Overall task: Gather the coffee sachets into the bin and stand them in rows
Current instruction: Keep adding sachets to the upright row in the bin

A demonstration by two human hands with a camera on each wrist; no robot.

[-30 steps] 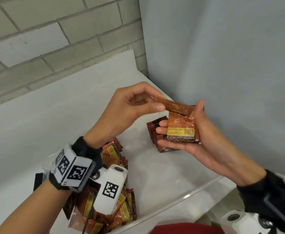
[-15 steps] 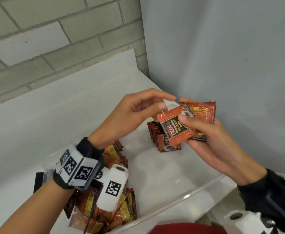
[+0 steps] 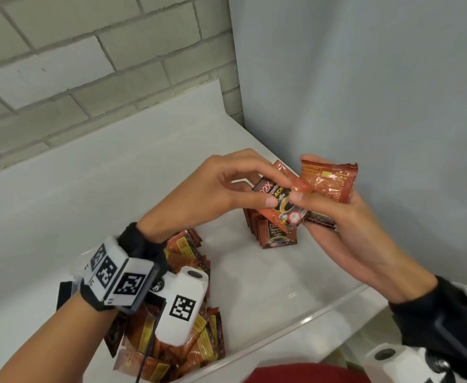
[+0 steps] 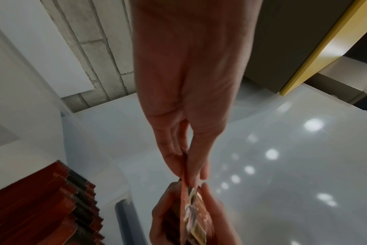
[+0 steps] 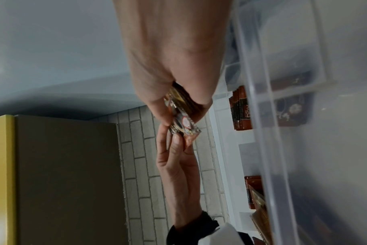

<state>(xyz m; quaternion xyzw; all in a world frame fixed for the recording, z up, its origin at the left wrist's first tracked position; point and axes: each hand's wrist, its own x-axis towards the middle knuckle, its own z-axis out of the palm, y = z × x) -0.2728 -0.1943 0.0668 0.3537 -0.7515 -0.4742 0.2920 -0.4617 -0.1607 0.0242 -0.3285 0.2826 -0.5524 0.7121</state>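
Observation:
My right hand (image 3: pixel 319 210) grips a small stack of red-brown coffee sachets (image 3: pixel 330 182) above the clear bin (image 3: pixel 309 319). My left hand (image 3: pixel 278 189) pinches one sachet (image 3: pixel 275 201), printed face up, against the front of that stack, and the right thumb lies on it. The left wrist view shows the left fingertips (image 4: pixel 196 174) on the sachet's (image 4: pixel 194 208) edge. In the right wrist view both hands meet on the stack (image 5: pixel 183 121). A short row of sachets (image 3: pixel 275 234) stands upright in the bin's far right corner, just below the hands.
A loose heap of sachets (image 3: pixel 188 344) lies in the bin's left end under my left wrist. Bare bin floor (image 3: pixel 254 277) separates the heap from the standing row. A grey wall (image 3: pixel 365 92) rises close on the right, and brick (image 3: pixel 88 64) stands behind the white counter.
The left hand has turned the single sachet from edge-on to face-up and laid it on the right hand's stack. The right thumb now clamps it; both hands rose slightly.

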